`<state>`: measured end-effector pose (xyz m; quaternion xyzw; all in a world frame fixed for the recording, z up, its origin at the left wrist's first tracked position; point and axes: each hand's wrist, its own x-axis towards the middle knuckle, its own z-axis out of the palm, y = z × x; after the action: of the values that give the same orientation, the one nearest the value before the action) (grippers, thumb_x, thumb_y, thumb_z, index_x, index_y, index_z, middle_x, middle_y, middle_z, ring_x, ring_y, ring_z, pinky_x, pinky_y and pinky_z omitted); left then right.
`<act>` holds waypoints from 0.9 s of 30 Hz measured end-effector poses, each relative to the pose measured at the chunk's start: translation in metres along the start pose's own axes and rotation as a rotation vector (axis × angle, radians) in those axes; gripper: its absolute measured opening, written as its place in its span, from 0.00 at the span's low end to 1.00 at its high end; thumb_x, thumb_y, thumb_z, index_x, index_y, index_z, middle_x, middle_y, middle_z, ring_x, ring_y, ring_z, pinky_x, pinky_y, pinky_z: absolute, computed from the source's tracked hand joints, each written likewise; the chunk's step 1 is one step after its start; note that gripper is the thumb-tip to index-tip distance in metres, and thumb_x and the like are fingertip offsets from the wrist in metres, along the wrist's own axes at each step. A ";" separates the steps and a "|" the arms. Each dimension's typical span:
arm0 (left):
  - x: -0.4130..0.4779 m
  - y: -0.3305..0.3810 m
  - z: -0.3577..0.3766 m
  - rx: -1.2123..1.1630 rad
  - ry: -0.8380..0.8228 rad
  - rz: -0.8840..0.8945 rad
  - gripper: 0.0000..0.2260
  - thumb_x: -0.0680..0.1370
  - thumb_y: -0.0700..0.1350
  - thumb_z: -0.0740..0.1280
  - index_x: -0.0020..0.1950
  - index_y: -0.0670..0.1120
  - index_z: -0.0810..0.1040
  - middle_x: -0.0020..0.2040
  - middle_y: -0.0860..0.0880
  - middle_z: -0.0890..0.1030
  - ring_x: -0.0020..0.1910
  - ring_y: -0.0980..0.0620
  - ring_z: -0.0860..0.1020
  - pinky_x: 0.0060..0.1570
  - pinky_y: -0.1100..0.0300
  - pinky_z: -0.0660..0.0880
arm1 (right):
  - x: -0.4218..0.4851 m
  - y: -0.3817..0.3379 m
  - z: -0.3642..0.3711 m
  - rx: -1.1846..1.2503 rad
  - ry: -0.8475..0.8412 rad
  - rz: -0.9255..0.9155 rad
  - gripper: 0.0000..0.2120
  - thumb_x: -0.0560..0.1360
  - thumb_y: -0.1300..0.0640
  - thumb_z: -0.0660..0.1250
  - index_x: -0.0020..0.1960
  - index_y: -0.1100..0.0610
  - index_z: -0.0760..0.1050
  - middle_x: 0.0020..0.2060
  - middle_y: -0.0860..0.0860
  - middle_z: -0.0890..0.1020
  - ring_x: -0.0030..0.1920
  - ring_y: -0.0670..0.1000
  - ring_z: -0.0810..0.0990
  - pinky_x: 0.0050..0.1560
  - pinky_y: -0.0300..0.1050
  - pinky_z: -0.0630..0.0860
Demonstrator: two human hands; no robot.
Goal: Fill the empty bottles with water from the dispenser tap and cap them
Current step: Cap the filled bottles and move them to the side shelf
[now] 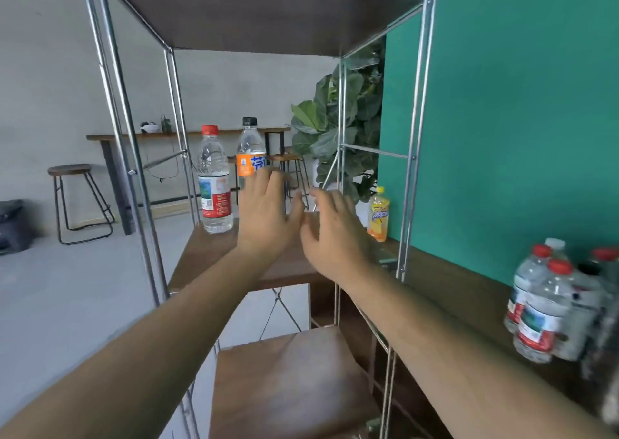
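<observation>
Two capped clear bottles stand on the middle shelf [201,254] of a metal rack. One is a red-capped bottle [214,180] with a red and white label. The other is a black-capped bottle [250,150] with an orange label. My left hand [266,210] reaches over the shelf with fingers straight, its fingertips in front of the orange-label bottle's lower part. My right hand [335,230] is beside it, fingers spread and empty. A small yellow bottle [378,214] stands at the shelf's right. No dispenser tap is in view.
Several red-capped water bottles [549,304] cluster on a wooden counter [462,291] at the right, against a green wall. Chrome rack posts [412,137] frame the shelf. A lower shelf [288,381] is below. A stool [77,200], a table and a leafy plant [341,127] lie behind.
</observation>
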<state>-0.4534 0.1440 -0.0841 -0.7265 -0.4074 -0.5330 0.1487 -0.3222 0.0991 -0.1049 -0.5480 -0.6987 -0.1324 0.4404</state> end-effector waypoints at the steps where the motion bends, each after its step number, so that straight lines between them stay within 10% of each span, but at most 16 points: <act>1: -0.007 0.016 0.001 -0.002 -0.018 0.075 0.10 0.79 0.44 0.70 0.57 0.39 0.78 0.57 0.41 0.78 0.56 0.39 0.75 0.54 0.45 0.71 | -0.015 0.004 -0.018 -0.026 0.038 -0.007 0.22 0.80 0.55 0.65 0.73 0.58 0.71 0.66 0.54 0.77 0.67 0.57 0.73 0.63 0.54 0.75; 8: -0.050 0.129 0.044 -0.193 -0.152 0.417 0.13 0.80 0.44 0.70 0.60 0.38 0.79 0.60 0.41 0.79 0.58 0.39 0.76 0.56 0.45 0.72 | -0.109 0.066 -0.122 -0.280 0.175 0.135 0.23 0.77 0.55 0.65 0.70 0.60 0.73 0.63 0.55 0.77 0.62 0.58 0.73 0.63 0.56 0.73; 27: -0.098 0.261 0.292 -0.525 -0.938 0.068 0.28 0.82 0.50 0.66 0.81 0.54 0.62 0.72 0.41 0.69 0.70 0.39 0.73 0.70 0.46 0.69 | -0.162 0.266 -0.117 -0.220 0.271 0.992 0.41 0.79 0.54 0.69 0.83 0.59 0.50 0.76 0.62 0.63 0.75 0.63 0.64 0.74 0.53 0.61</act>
<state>-0.0765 0.1288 -0.2282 -0.9121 -0.2594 -0.2302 -0.2186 -0.0303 0.0125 -0.2394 -0.8340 -0.2740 -0.0502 0.4763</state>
